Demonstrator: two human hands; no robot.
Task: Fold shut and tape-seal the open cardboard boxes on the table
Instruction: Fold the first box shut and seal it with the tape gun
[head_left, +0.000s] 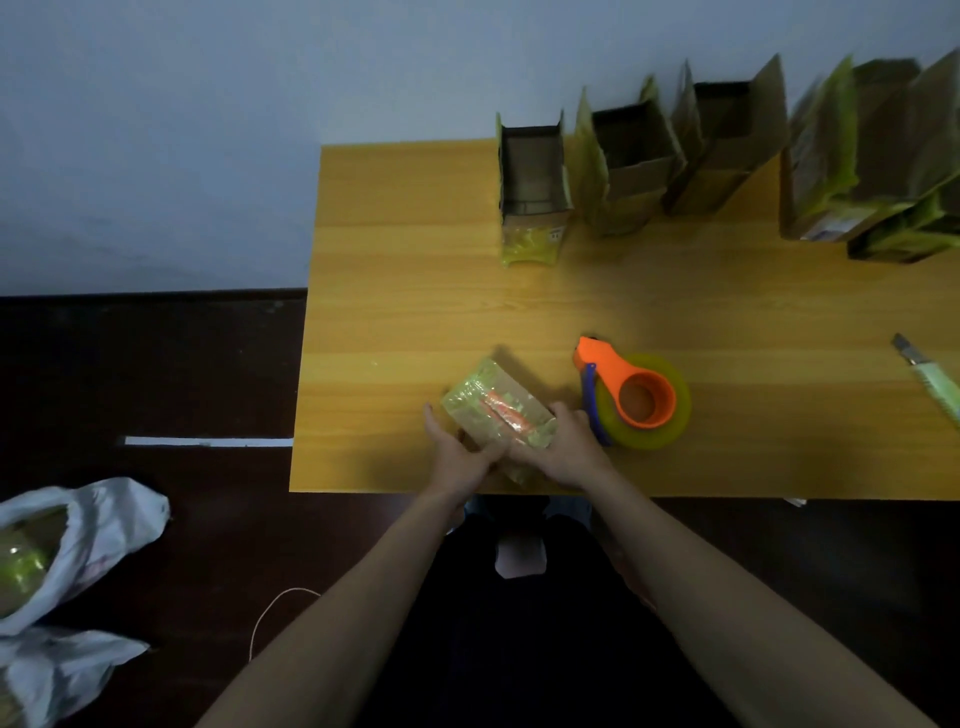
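Note:
A small cardboard box (493, 402), closed and wrapped in yellowish tape with an orange mark on top, lies near the table's front edge. My left hand (460, 454) grips its near left side and my right hand (566, 449) presses its near right end. An orange tape dispenser (636, 395) with a yellow-green tape roll lies just right of the box, touching neither hand. Several open cardboard boxes stand in a row along the back: one (532, 182), a second (626, 166), a third (727, 145), and more at the far right (872, 156).
A utility knife (927, 376) lies at the right edge of the wooden table (415, 291). On the dark floor to the left, white plastic bags (67, 551) hold taped items. A thin cord (275, 613) lies on the floor.

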